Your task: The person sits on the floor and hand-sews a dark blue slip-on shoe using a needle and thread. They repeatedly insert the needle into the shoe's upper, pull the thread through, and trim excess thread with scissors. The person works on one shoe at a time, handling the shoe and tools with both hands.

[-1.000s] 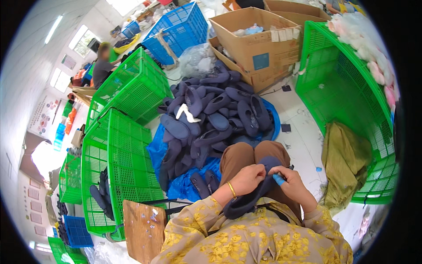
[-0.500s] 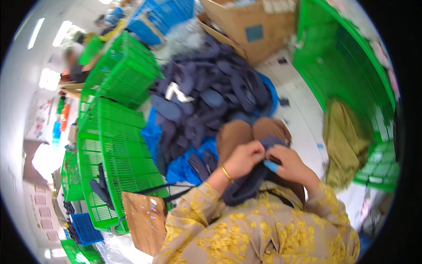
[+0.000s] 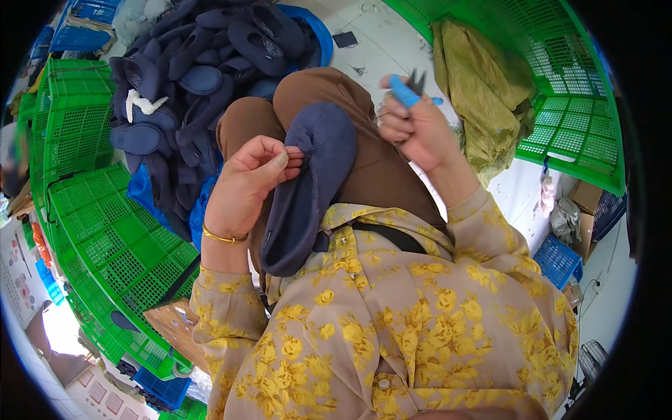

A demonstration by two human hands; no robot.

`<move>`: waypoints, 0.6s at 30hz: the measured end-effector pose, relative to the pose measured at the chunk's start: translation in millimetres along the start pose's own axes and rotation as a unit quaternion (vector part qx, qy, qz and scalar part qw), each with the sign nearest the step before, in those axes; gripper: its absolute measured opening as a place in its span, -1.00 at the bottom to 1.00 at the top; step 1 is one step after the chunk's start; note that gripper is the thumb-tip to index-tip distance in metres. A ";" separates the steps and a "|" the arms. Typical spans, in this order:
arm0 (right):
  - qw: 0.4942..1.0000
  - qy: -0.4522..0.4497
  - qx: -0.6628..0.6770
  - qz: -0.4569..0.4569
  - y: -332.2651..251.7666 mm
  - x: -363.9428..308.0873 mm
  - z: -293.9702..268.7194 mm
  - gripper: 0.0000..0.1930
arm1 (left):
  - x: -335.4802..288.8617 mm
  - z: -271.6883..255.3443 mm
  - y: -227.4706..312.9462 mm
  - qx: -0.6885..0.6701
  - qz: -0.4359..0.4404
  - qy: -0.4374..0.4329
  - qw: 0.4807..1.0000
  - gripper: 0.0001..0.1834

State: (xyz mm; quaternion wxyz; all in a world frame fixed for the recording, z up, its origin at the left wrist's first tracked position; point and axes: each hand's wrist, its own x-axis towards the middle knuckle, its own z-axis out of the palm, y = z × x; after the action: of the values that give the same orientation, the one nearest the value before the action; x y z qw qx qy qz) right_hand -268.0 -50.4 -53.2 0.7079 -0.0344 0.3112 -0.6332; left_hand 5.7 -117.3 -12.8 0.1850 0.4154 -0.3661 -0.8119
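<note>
A navy cloth slipper (image 3: 308, 189) lies lengthwise across my brown-trousered lap. My left hand (image 3: 255, 182), with a gold bangle at the wrist, pinches the slipper's left edge near its toe; a thread between the fingertips cannot be made out. Raised to the right of the slipper and apart from it, my right hand (image 3: 416, 129) is closed around thread snips (image 3: 417, 82). Two dark, pointed blades stick out above the fingers, while the rest of the tool is hidden in the palm. Blue wrapping (image 3: 402, 91) covers one finger of that hand.
A heap of navy slippers (image 3: 203, 77) lies on blue sheeting at the front left, with a white strip (image 3: 143, 105) on top. Green plastic crates (image 3: 119, 238) stand along the left. Another green crate (image 3: 581, 105) holds an olive sack (image 3: 476, 91) on the right.
My hands were together over the slipper; the right has moved away to the right, snips now showing. The slipper lies flatter, toe away from me. The view has shifted toward my lap.
</note>
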 end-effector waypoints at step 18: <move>0.990 0.139 -0.025 -0.021 -41.0 -39.1 -82.1 -0.87 | 20.5 31.6 -23.7 0.252 0.105 0.166 0.948 -0.70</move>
State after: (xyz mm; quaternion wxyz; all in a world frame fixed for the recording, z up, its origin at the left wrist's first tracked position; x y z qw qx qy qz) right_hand -343.8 5.8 -85.5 0.6430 0.0300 0.4216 -0.6387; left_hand -31.8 -100.1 -29.4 0.2164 0.5367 -0.5642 -0.5889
